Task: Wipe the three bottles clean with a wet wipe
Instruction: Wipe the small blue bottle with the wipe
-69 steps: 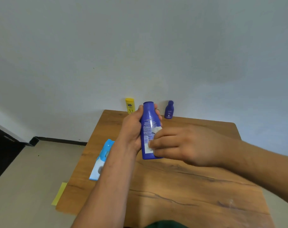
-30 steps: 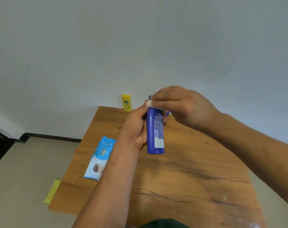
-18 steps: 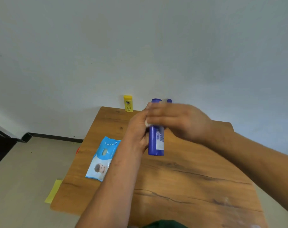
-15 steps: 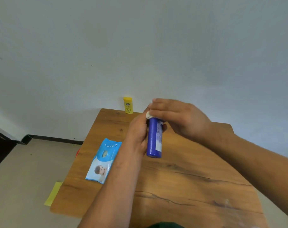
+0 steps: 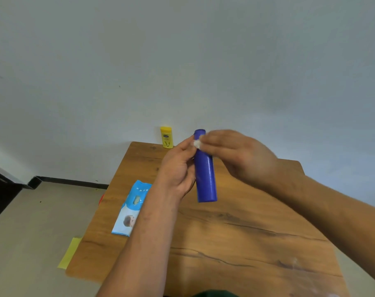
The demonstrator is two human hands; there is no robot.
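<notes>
Currently fingers of the left hand wrap a raised blue bottle, the right hand pinches a wadded wipe at its cap; hard rubbing could knock it loose.

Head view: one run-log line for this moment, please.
phase: wipe blue bottle | left hand: grips it, cap up | right hand: pinches wet wipe at cap | yellow bottle: stands at table far edge
</notes>
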